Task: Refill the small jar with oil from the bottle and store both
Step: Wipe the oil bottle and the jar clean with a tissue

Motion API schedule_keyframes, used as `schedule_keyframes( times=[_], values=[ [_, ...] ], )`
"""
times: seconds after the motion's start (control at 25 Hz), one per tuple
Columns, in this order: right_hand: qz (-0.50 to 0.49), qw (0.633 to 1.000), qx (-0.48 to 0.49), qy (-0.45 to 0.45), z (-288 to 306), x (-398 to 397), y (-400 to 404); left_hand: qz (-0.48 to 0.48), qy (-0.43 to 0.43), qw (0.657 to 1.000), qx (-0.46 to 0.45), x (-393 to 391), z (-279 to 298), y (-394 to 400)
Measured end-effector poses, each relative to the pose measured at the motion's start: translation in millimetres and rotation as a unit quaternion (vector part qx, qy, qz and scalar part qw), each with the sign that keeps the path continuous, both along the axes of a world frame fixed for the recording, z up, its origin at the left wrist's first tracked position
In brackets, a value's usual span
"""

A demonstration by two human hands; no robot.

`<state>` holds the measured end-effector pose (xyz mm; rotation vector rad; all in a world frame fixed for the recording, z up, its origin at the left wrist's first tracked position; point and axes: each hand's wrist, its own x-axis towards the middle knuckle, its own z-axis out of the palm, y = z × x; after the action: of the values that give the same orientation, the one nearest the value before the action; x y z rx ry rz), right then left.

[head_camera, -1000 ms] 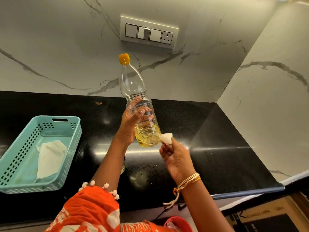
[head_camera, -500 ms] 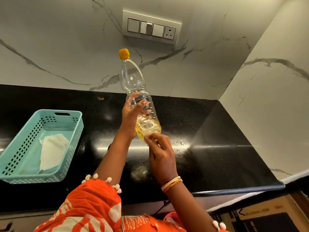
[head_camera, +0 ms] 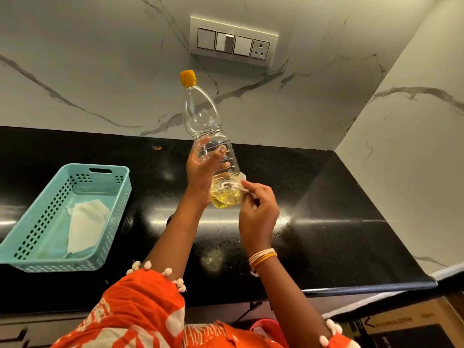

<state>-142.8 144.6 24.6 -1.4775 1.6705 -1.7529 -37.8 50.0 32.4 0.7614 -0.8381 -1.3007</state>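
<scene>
My left hand (head_camera: 200, 172) grips a clear plastic oil bottle (head_camera: 203, 116) around its ribbed middle and holds it up above the black counter (head_camera: 326, 222). The bottle has an orange cap (head_camera: 187, 78), screwed on, and a little yellow oil (head_camera: 226, 199) at its base. My right hand (head_camera: 258, 209) pinches a small white tissue (head_camera: 242, 177) against the lower right side of the bottle. A dark rounded thing peeks out from behind my left forearm; I cannot tell if it is the small jar.
A teal perforated basket (head_camera: 110, 217) with a folded white cloth (head_camera: 85, 224) in it sits on the counter at the left. A switch plate (head_camera: 233, 42) is on the marble back wall. A marble side wall closes the right. A cardboard box (head_camera: 406, 327) lies below the counter edge.
My right hand moved from below the bottle's base up to its lower right side, pressing the tissue on it. The bottle stayed raised in my left hand.
</scene>
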Motion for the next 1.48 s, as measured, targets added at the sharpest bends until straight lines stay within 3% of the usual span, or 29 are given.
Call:
schedule_keyframes(
  times=[0.12,0.2,0.24,0.32,0.4,0.52,0.6,0.68,0.76,0.84,0.88,1.0,1.08,1.16,1.24,1.36,1.48],
  values=[
    [0.035,0.963,-0.105,0.246,-15,7,11,0.013,0.017,1.0,0.006,-1,3,2],
    [0.054,0.939,-0.123,0.316,-22,6,12,0.01,0.022,1.0,0.007,-2,2,3],
    [0.055,0.943,-0.124,0.305,-23,4,11,0.009,0.019,1.0,0.007,-2,2,3],
    [0.036,0.975,-0.102,0.192,-21,-2,9,-0.001,0.011,1.0,-0.001,-1,6,5],
    [0.025,0.999,-0.039,0.016,-13,-12,-1,-0.021,0.014,1.0,-0.01,0,7,5],
    [0.097,0.976,0.079,-0.179,-9,-28,-21,-0.08,0.056,0.995,-0.014,1,7,7],
    [0.196,0.909,0.143,-0.339,-8,-27,-27,-0.109,0.064,0.992,-0.012,-1,11,8],
    [0.257,0.796,0.197,-0.512,-9,-20,-24,-0.124,0.063,0.99,-0.013,-4,15,8],
    [0.28,0.706,0.244,-0.603,-13,-11,-18,-0.127,0.063,0.99,-0.014,-5,16,8],
    [0.29,0.661,0.273,-0.636,-17,-5,-12,-0.128,0.054,0.99,-0.009,-7,15,8],
    [0.287,0.659,0.275,-0.638,-17,-5,-12,-0.128,0.05,0.991,-0.004,-7,14,7],
    [0.258,0.706,0.235,-0.617,-13,-18,-21,-0.122,0.032,0.992,0.001,-6,11,6],
    [0.236,0.781,0.187,-0.547,-11,-34,-24,-0.105,0.014,0.994,-0.006,-5,8,6],
    [0.183,0.897,0.14,-0.376,-9,-44,-20,-0.069,0.0,0.997,-0.015,-4,6,7],
    [0.107,0.974,0.072,-0.186,-6,-43,-9,-0.03,-0.014,0.999,-0.028,-6,6,7],
    [0.056,0.998,-0.031,0.014,-8,-23,6,0.011,-0.031,0.998,-0.052,-13,9,7],
    [0.057,0.97,-0.098,0.216,-23,-2,15,0.036,-0.028,0.998,-0.047,-20,13,9]
  ],
)
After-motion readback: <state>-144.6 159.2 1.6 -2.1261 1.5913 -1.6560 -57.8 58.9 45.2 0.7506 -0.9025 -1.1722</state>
